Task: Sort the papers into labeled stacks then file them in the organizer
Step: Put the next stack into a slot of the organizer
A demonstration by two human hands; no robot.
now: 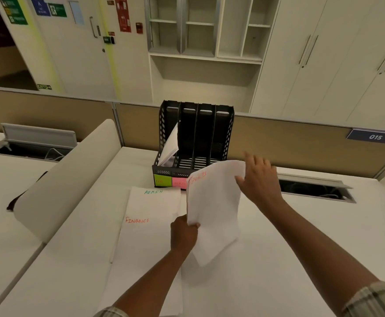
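Left hand (183,234) pinches the stack (212,211) at its near edge, lifted off the tabletop (278,248) just before the organizer (196,138). Right hand (258,179) steadies the far corner, fingers loosely curled. Light, floppy paper, probably slippery; grip both ends.

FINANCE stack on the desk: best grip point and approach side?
Likely the near right edge of the FINANCE stack, coming from the right. It lies flat on the desk, so fingers must slide under an edge. Its far edge overlaps the ADMIN stack. Both the left hand and right hand hold the lifted papers.
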